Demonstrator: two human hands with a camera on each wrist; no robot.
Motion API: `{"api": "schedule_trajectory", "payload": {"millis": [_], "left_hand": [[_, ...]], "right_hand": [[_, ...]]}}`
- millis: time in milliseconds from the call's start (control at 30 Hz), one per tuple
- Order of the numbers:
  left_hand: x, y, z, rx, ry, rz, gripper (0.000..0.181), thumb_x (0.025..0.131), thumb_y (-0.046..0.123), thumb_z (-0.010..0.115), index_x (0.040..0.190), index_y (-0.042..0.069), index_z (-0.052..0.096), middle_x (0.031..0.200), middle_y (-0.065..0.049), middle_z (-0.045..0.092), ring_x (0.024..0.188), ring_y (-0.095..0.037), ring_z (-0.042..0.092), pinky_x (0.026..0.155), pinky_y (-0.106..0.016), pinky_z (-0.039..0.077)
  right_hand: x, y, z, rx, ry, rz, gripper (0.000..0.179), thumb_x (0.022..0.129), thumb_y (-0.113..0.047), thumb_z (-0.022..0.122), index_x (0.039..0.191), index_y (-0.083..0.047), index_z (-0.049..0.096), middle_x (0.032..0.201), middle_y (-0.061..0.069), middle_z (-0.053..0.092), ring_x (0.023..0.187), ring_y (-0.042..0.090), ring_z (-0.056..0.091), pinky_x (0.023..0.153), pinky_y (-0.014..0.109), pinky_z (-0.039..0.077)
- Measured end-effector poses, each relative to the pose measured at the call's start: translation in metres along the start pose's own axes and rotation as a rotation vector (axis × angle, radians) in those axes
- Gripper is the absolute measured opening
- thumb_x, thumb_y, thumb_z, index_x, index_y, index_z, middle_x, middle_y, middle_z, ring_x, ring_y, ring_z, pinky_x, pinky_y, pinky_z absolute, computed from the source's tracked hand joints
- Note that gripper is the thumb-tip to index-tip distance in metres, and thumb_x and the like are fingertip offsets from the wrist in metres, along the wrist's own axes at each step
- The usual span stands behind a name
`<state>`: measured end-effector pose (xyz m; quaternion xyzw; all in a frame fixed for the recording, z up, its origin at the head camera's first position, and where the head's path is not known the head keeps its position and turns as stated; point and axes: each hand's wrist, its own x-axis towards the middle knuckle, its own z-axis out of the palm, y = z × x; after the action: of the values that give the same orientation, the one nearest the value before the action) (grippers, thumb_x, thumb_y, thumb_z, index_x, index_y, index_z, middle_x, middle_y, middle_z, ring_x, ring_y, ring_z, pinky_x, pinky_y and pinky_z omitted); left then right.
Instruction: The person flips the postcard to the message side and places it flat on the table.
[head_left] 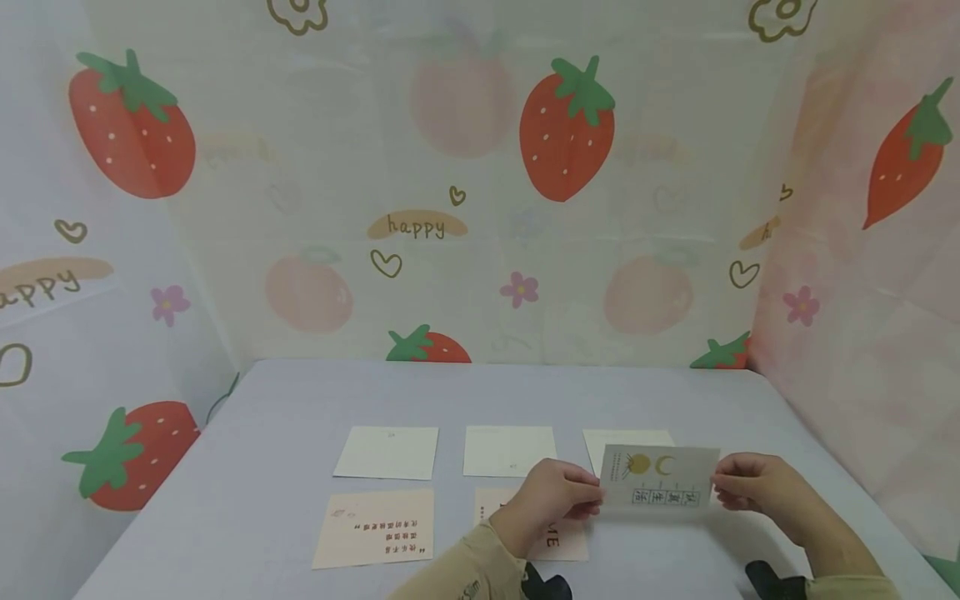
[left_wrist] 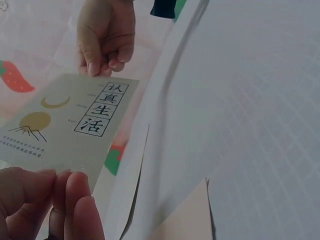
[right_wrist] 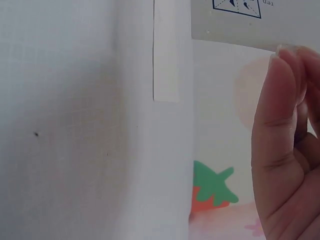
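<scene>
A greyish-green printed card with a yellow sun, a crescent moon and boxed Chinese characters is held above the table between both hands. My left hand pinches its left edge between thumb and fingers. At the opposite edge my right hand pinches it the same way. In the left wrist view the card's printed face shows fully, apart from the gripped edges. The right wrist view catches only a corner of the card by the right fingertips. Behind the held card lies a pale card, partly covered.
Two more pale cards lie in the back row on the white table. In front are a cream card with red text and another cream card partly hidden by my left hand. Strawberry-patterned cloth surrounds the table.
</scene>
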<state>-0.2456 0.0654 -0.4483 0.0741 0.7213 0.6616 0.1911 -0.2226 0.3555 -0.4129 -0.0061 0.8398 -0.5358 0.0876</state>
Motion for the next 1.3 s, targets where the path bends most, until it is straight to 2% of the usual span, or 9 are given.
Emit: {"api": "schedule_trajectory", "payload": {"millis": [200, 400, 700, 900, 1067, 1300], "left_hand": [[-0.0004, 0.0009, -0.0011, 0.002, -0.003, 0.008, 0.007, 0.081, 0.009, 0.066, 0.084, 0.004, 0.07, 0.075, -0.007, 0.068, 0.065, -0.012, 0.064, 0.06, -0.026, 0.054], [-0.0007, 0.0006, -0.0016, -0.006, -0.01, 0.013, 0.008, 0.082, 0.008, 0.066, 0.086, 0.004, 0.07, 0.077, -0.006, 0.068, 0.068, -0.013, 0.065, 0.063, -0.027, 0.054], [-0.0015, 0.0026, -0.0032, -0.018, -0.013, 0.03, 0.012, 0.081, 0.005, 0.065, 0.09, -0.002, 0.07, 0.081, -0.009, 0.069, 0.069, -0.012, 0.064, 0.065, -0.027, 0.054], [-0.0002, 0.0012, -0.003, -0.024, 0.006, 0.015, 0.009, 0.082, 0.006, 0.064, 0.086, 0.001, 0.071, 0.08, -0.008, 0.069, 0.069, -0.011, 0.064, 0.065, -0.026, 0.054], [0.0005, 0.0003, -0.0023, -0.02, 0.021, 0.016, 0.01, 0.084, 0.007, 0.062, 0.085, 0.002, 0.071, 0.081, -0.008, 0.069, 0.069, -0.011, 0.064, 0.064, -0.026, 0.054], [0.0006, 0.0006, -0.0008, 0.003, 0.035, 0.023, 0.008, 0.083, 0.007, 0.063, 0.085, 0.004, 0.07, 0.075, -0.004, 0.067, 0.069, -0.011, 0.064, 0.064, -0.025, 0.054]], "right_hand": [[-0.001, 0.001, -0.0041, 0.088, -0.074, -0.031, 0.016, 0.088, -0.011, 0.058, 0.091, 0.005, 0.06, 0.082, 0.003, 0.065, 0.076, 0.014, 0.065, 0.07, 0.031, 0.054], [-0.0027, 0.0009, -0.0066, 0.093, -0.102, -0.049, 0.025, 0.089, -0.016, 0.059, 0.096, 0.008, 0.06, 0.092, 0.01, 0.067, 0.083, 0.017, 0.066, 0.074, 0.032, 0.054], [-0.0044, 0.0015, -0.0063, 0.065, -0.106, -0.045, 0.035, 0.088, -0.019, 0.06, 0.105, 0.011, 0.057, 0.104, 0.016, 0.064, 0.09, 0.017, 0.064, 0.078, 0.03, 0.052], [-0.0051, 0.0033, -0.0053, 0.039, -0.107, -0.038, 0.034, 0.087, -0.013, 0.059, 0.11, 0.012, 0.055, 0.11, 0.014, 0.06, 0.092, 0.014, 0.063, 0.079, 0.032, 0.052], [-0.0051, 0.0052, -0.0038, 0.041, -0.099, -0.013, 0.034, 0.09, -0.02, 0.056, 0.109, 0.009, 0.058, 0.109, 0.013, 0.059, 0.09, 0.013, 0.061, 0.078, 0.033, 0.052], [-0.0067, 0.0061, 0.0004, 0.011, -0.071, 0.057, 0.038, 0.087, -0.023, 0.061, 0.109, 0.008, 0.059, 0.105, 0.01, 0.062, 0.085, 0.016, 0.062, 0.076, 0.034, 0.053]]}}
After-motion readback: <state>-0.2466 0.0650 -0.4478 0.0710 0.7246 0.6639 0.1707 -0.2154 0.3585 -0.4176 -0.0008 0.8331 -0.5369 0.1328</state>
